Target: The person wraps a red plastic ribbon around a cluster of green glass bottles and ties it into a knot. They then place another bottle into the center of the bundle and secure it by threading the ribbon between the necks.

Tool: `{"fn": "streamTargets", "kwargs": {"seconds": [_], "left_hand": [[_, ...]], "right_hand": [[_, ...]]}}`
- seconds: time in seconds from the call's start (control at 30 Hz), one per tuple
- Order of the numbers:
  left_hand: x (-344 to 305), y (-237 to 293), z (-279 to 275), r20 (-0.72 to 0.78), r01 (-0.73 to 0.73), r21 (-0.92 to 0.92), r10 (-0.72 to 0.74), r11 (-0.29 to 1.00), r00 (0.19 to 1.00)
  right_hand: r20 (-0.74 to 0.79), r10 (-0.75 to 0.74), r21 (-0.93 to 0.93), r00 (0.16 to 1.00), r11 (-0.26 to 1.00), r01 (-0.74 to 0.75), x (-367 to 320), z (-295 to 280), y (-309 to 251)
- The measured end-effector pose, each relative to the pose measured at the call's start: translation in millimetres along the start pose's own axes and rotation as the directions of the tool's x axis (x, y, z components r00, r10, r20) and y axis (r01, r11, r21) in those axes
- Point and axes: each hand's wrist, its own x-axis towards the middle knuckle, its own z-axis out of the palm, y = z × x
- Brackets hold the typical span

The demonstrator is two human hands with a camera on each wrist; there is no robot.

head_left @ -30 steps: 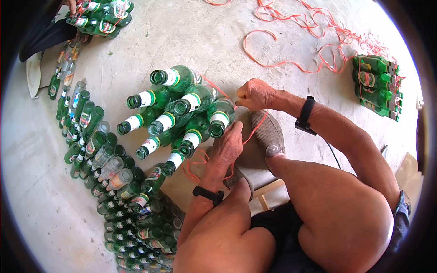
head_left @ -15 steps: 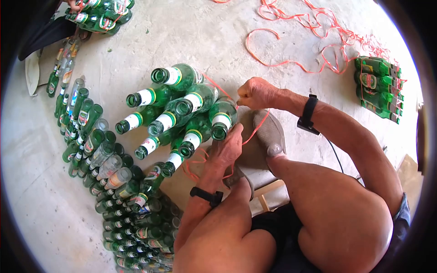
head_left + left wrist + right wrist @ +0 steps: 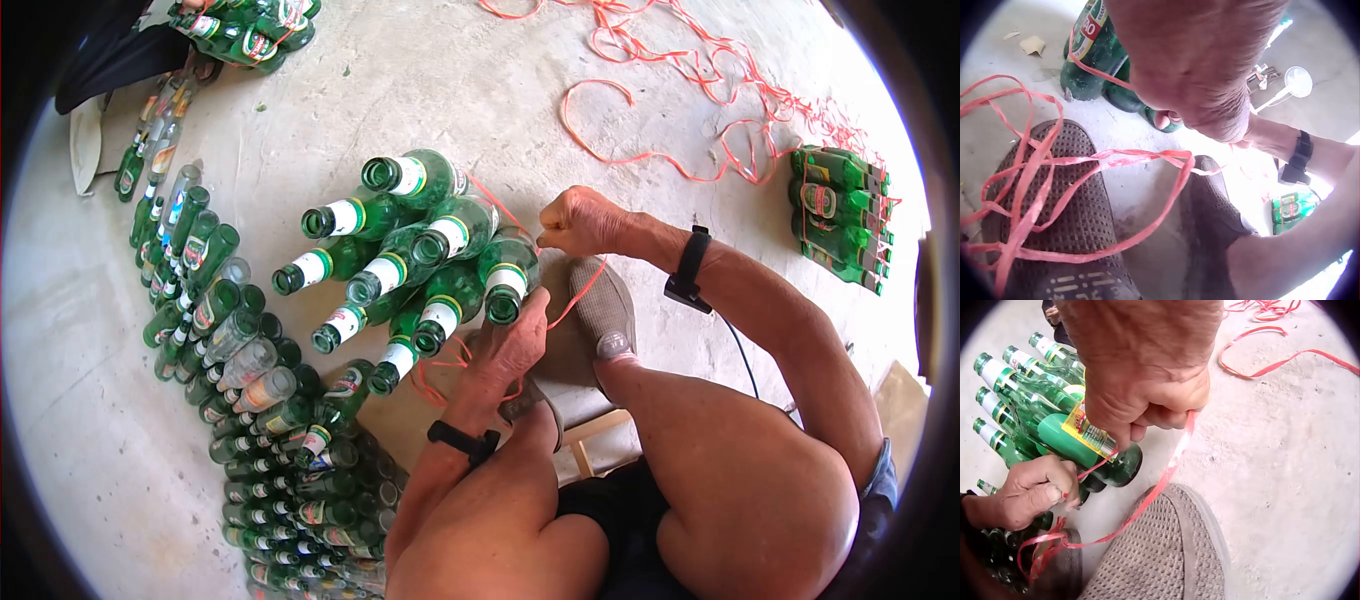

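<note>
A bundle of green glass beer bottles [image 3: 455,232] stands on the floor in front of me, necks pointing up and toward the left in the head view. Red plastic twine [image 3: 1166,470] runs round its side. My right hand [image 3: 585,222] is a fist gripping the twine at the bundle's right side, with a loose length trailing down from it. Low against the nearest bottle, my left hand [image 3: 512,345] pinches the same twine between thumb and fingers. A short stretch of twine spans both hands in the right wrist view. From the left hand, loose loops hang over a shoe [image 3: 1066,187].
Rows of loose bottles [image 3: 285,400] crowd the left side. A tied bottle bundle [image 3: 840,215] lies at right, below tangled twine [image 3: 720,75]. Another person handles a bundle [image 3: 265,30] at top left. My shoes [image 3: 603,305] stand close to the work.
The head view has shifted slightly, so the scene sits a little lower and farther right. Both hands keep their hold on the twine beside the bundle.
</note>
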Motion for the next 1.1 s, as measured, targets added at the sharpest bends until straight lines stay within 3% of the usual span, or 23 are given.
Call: {"fn": "streamTargets", "kwargs": {"seconds": [0.27,0.47,0.67,0.87,0.97,1.07,1.1], "left_hand": [[-0.8,3.2,3.2,-0.054,-0.011,-0.085,0.007,0.996,0.999],[6.1,20.1,0.6,-0.065,-0.072,-0.188,0.061,0.979,0.996],[11.0,13.7,18.0,-0.088,-0.194,-0.064,0.188,0.979,0.978],[16.5,19.9,16.7,-0.06,-0.18,0.076,0.185,0.981,0.981],[13.7,22.0,24.4,-0.092,-0.122,0.159,0.138,0.98,0.986],[16.1,19.4,31.1,-0.103,-0.183,0.175,0.203,0.967,0.974],[16.8,18.6,31.1,-0.126,-0.191,0.151,0.211,0.97,0.969]], "right_hand": [[-0.109,0.024,0.029,0.994,0.999,-0.021,-11.3,15.5,5.3],[-0.01,0.307,0.198,0.952,0.934,-0.299,-28.3,20.9,-2.9],[0.163,0.366,0.396,0.916,0.827,-0.4,-39.9,22.6,-8.0],[0.33,0.352,0.484,0.876,0.734,-0.477,-44.7,15.6,-14.2],[0.449,0.438,0.412,0.779,0.671,-0.616,-41.5,-1.4,-33.1],[0.337,0.358,0.478,0.871,0.731,-0.486,-46.8,31.0,-15.2],[0.353,0.35,0.48,0.868,0.729,-0.489,-46.2,30.4,-15.2]]}}
